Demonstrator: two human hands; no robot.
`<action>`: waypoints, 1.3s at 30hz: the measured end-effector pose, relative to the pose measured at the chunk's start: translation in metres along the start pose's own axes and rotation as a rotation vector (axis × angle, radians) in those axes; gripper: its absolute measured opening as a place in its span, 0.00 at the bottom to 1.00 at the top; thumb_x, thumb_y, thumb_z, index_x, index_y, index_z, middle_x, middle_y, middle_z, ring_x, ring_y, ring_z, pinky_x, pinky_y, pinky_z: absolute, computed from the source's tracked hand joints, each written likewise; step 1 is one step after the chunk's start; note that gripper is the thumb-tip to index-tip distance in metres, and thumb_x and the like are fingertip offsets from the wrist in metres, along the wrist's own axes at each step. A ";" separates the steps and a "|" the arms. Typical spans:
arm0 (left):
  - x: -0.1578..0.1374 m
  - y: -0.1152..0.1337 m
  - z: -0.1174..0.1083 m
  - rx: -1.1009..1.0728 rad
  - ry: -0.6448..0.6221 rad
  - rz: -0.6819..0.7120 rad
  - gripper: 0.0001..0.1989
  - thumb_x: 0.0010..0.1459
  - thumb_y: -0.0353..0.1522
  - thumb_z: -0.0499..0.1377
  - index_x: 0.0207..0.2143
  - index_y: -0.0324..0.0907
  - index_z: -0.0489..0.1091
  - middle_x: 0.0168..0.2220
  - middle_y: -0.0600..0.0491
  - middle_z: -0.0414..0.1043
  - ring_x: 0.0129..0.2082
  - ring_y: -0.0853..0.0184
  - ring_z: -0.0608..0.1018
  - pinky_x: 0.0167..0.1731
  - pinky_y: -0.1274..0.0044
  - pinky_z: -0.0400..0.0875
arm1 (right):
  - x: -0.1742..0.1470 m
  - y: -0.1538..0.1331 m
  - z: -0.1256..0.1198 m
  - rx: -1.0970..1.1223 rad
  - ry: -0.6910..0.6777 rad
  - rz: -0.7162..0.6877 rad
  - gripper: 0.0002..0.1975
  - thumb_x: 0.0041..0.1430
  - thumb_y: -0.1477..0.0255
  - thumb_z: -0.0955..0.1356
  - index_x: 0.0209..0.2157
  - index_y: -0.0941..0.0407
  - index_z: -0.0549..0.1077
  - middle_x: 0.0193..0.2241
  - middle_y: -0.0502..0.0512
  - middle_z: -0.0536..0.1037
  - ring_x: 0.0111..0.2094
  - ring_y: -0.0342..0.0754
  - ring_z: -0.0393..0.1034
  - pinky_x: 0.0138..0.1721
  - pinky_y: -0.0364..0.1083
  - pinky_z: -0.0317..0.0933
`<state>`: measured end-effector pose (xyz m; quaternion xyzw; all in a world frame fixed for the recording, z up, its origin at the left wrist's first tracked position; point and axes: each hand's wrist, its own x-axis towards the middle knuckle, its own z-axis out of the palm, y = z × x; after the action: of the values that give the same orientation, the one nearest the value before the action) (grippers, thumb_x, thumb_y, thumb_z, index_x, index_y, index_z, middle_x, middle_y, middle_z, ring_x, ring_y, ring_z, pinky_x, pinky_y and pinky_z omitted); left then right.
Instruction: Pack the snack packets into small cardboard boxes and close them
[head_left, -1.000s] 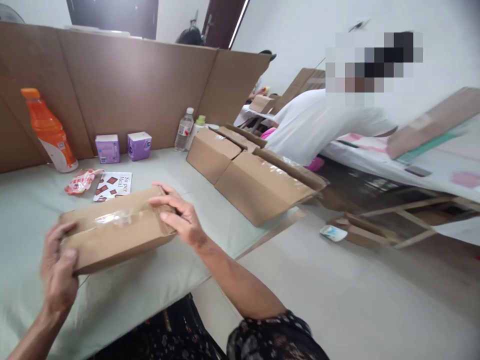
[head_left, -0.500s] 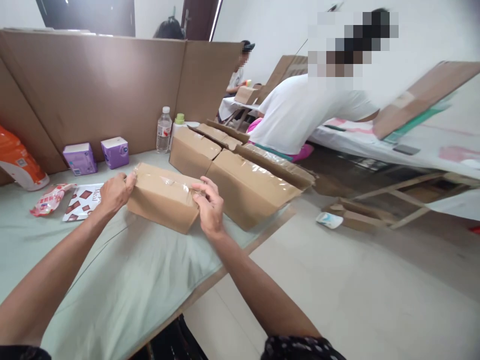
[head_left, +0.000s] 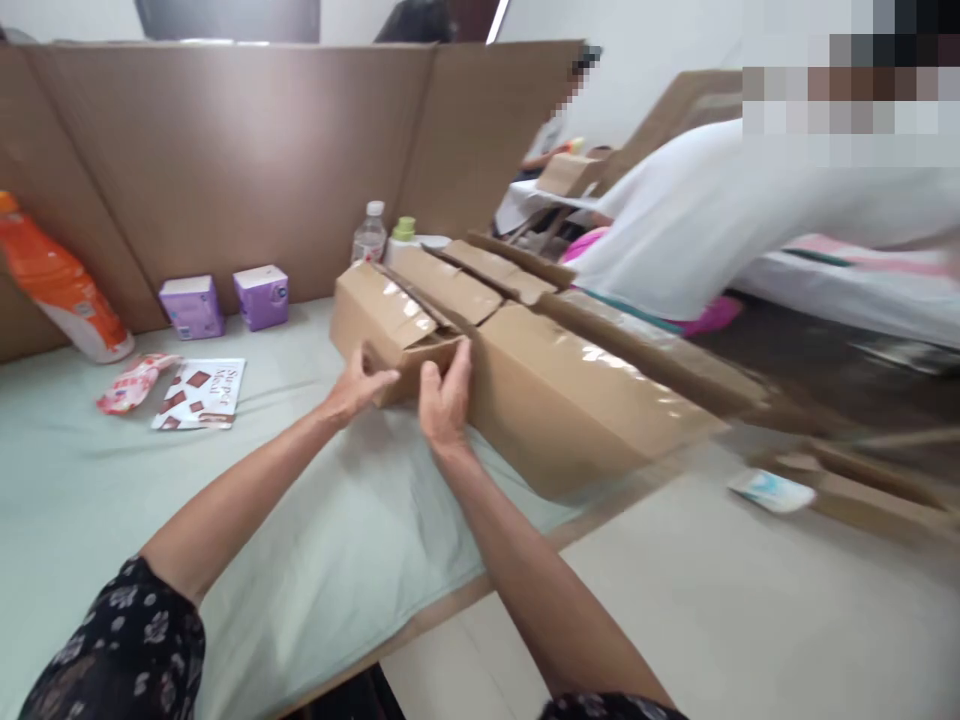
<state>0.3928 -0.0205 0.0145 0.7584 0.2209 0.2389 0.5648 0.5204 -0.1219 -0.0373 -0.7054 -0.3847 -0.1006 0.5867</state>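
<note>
1. Head view: the taped carton [head_left: 375,310] is toward the tabletop's [head_left: 315,540] right edge, just beside another cardboard box [head_left: 555,400]; whether its base touches down is unclear.
2. Left hand [head_left: 356,388] and right hand [head_left: 446,400] grip its near end from opposite sides.
3. It looks light and stiff, though thin board could dent; glossy tape [head_left: 391,288] may slip. Side walls near corners probably hold firmest.

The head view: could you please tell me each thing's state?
Held cardboard box, between left hand and right hand
Larger box, taped
Orange bottle, capped, upright
Water bottle, capped
Green-capped bottle, partly hidden
Super Meal packet, lying flat
Pink packet, crumpled
Purple packs, apart
Floor box, open
</note>
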 end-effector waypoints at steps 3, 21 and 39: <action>-0.040 -0.019 0.000 0.167 -0.157 0.023 0.28 0.67 0.42 0.66 0.65 0.42 0.68 0.67 0.40 0.69 0.66 0.47 0.72 0.66 0.48 0.66 | -0.027 0.019 -0.014 -0.017 -0.156 0.037 0.41 0.68 0.52 0.62 0.73 0.61 0.56 0.68 0.76 0.67 0.70 0.65 0.63 0.67 0.69 0.60; -0.370 0.035 -0.359 1.127 0.610 -0.328 0.18 0.70 0.40 0.64 0.57 0.42 0.74 0.61 0.44 0.74 0.60 0.53 0.77 0.61 0.53 0.74 | -0.179 -0.043 0.013 -0.306 -0.754 -0.586 0.26 0.74 0.60 0.56 0.60 0.52 0.77 0.63 0.63 0.78 0.64 0.63 0.73 0.61 0.64 0.69; -0.428 0.089 -0.463 1.107 1.011 -0.183 0.31 0.61 0.61 0.59 0.41 0.42 0.78 0.63 0.50 0.75 0.64 0.49 0.75 0.68 0.52 0.67 | -0.176 -0.064 0.017 -0.335 -0.756 -0.464 0.25 0.72 0.60 0.59 0.58 0.54 0.80 0.62 0.65 0.79 0.63 0.61 0.74 0.60 0.61 0.69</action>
<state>-0.2217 0.0448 0.1665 0.7079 0.6030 0.3642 -0.0513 0.3521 -0.1807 -0.0983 -0.6729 -0.6972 -0.0259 0.2457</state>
